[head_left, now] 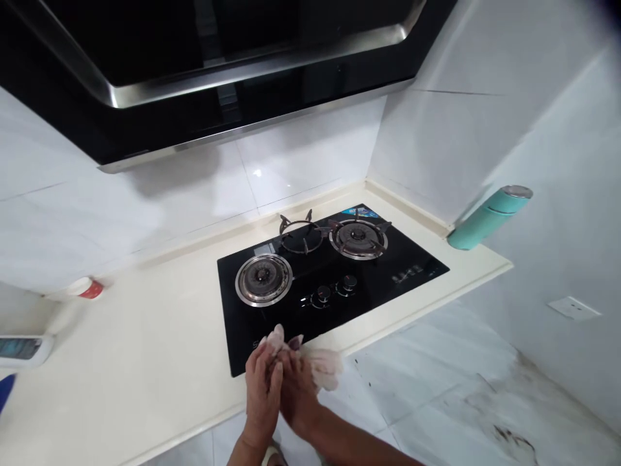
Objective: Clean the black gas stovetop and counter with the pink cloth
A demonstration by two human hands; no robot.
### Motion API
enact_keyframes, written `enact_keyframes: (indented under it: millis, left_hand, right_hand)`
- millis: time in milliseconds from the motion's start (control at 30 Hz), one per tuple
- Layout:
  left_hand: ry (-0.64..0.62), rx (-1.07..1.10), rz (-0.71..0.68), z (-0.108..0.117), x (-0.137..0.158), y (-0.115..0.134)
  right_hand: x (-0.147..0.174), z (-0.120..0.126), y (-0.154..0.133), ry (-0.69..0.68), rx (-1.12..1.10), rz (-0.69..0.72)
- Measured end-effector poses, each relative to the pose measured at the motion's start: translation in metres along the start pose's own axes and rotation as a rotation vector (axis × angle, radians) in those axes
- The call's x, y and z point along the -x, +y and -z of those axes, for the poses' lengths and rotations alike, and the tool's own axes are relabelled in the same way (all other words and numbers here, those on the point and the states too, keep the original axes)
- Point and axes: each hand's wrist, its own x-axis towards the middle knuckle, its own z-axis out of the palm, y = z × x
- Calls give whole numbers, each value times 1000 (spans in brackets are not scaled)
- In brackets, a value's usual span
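Over the front left corner of the black gas hob point(378, 275), my two hands are close together around a crumpled pale pinkish cloth point(326, 369). My left hand point(262, 388) is closed, its fingers bent against the cloth's left part. Beside and touching it, my right hand point(297, 388) grips the cloth, part of which hangs out to the right. The left burner point(263, 278) has no pan support over it. A loose pan support point(301, 237) lies behind, between the burners, while the right burner point(358, 238) has its own. Two control knobs point(334, 291) sit ahead of my hands.
A black range hood point(242, 97) overhangs the back of the cream countertop point(160, 336). At the right end stands a teal flask point(488, 219) near the wall. A red and white cup point(86, 288) lies at the back left, with a white device point(24, 350) nearer.
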Motion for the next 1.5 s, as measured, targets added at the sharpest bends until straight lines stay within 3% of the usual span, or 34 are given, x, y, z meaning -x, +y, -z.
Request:
enact_keyframes:
  millis: [67,167,267,367,500,600,667,733,833,967,1100,1233,1367,1500]
  left_hand:
    - [27,-41,38,20,12,-8]
    - [-9,-11,215,51,33,-18]
    - [-39,64,389,79,47,-19]
    - [-9,143,457,98,46,-7]
    - [-7,308,480,98,32,16]
    - [-88,360,472,81,31,22]
    - [-169,302,437,66,38,17]
    - [-211,205,361,53,45,8]
    - [-196,64,183,36,40,2]
    - [-159,-173,-85,6,-10,17]
    - [-293,-400,-281,-43,-81,32]
    - [-395,-505,-318,-95,-131,33]
    - [-393,-529,-327,-123,-141,34]
    - [-339,-527,-297,-116,-118,39]
  right_hand:
    - [11,-3,-23,-133,-159,80]
    - [21,17,-35,-415,-519,140]
    - [17,49,-33,-613,-878,-135]
    - [-8,80,-27,-543,-1093,-427]
    - [-70,104,-1,-324,-1309,-484]
    - [-107,107,36,-166,-1087,-488]
    - [-114,105,65,-51,-859,-539]
    - [-106,101,93,62,-733,-575]
    - [-77,93,128,200,-531,-488]
    - [-53,78,160,332,-156,-330]
    - [-56,67,170,318,139,-314]
    - [-58,63,169,290,255,-270]
    - [-56,64,168,270,288,-280]
    - [-56,67,168,258,295,-293]
